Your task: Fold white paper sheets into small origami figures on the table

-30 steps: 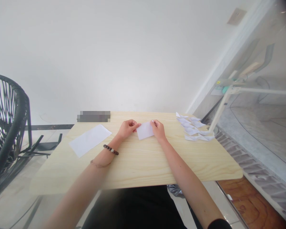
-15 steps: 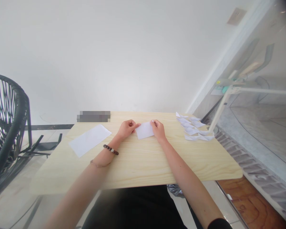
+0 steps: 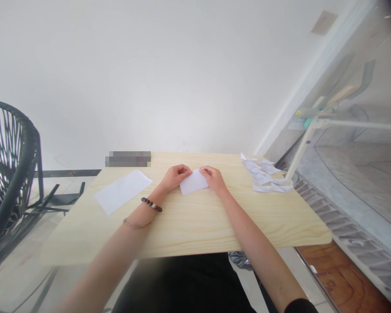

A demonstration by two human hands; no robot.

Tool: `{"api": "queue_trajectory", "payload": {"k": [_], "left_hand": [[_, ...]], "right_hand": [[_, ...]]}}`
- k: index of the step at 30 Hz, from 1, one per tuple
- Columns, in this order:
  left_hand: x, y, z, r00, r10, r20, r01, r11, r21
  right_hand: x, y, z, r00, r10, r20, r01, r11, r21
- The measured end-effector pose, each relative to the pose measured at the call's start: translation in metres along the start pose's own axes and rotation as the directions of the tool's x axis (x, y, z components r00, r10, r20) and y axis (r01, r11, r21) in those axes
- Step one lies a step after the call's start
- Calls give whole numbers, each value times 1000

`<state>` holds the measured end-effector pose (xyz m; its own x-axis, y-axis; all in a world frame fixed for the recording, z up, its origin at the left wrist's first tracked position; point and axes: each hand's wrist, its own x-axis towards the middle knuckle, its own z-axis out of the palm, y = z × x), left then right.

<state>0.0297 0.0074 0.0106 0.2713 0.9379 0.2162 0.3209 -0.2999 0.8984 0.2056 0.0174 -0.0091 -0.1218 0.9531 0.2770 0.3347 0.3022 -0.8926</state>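
Note:
Between my hands is a small white sheet of paper (image 3: pixel 193 182), held just over the table. My left hand (image 3: pixel 176 176) pinches its upper left edge between thumb and fingers. At the upper right edge, my right hand (image 3: pixel 214 177) grips the same sheet, thumb on top. Larger white paper (image 3: pixel 124 191) lies flat on the table to the left. Over on the right are several folded white paper boats (image 3: pixel 262 176), set close together in rows.
The pale wooden table (image 3: pixel 189 226) stands against a white wall. A blurred-out dark block (image 3: pixel 128 159) is at its back left corner. On the left is a dark woven chair (image 3: pixel 29 139); a white metal frame (image 3: pixel 304 145) rises beyond the right edge.
The small sheet has shifted slightly left and down. My left fingers, earlier at its corner, now grip its upper edge, and my right hand has come closer to the left.

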Motion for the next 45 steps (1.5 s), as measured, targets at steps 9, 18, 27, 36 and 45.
{"api": "queue_trajectory", "payload": {"k": [9,18,27,36,45], "left_hand": [[2,-4,0,1000,1,-3,-1,1000,15],[2,-7,0,1000,11,-5,-11,999,49],[2,-9,0,999,1,45,-3,999,52],[1,-7,-1,997,7,74,-13,997,77],[2,-9,0,998,6,59,-12,996,93]], "right_hand": [[0,1,-1,999,-35,-1,35,993,-116],[0,1,-2,999,-37,-4,37,992,-118],[-2,0,-2,992,-71,101,82,991,-105],[-3,-3,-2,988,-100,117,123,972,-201],[-1,-1,-1,987,-104,125,123,979,-162]]}}
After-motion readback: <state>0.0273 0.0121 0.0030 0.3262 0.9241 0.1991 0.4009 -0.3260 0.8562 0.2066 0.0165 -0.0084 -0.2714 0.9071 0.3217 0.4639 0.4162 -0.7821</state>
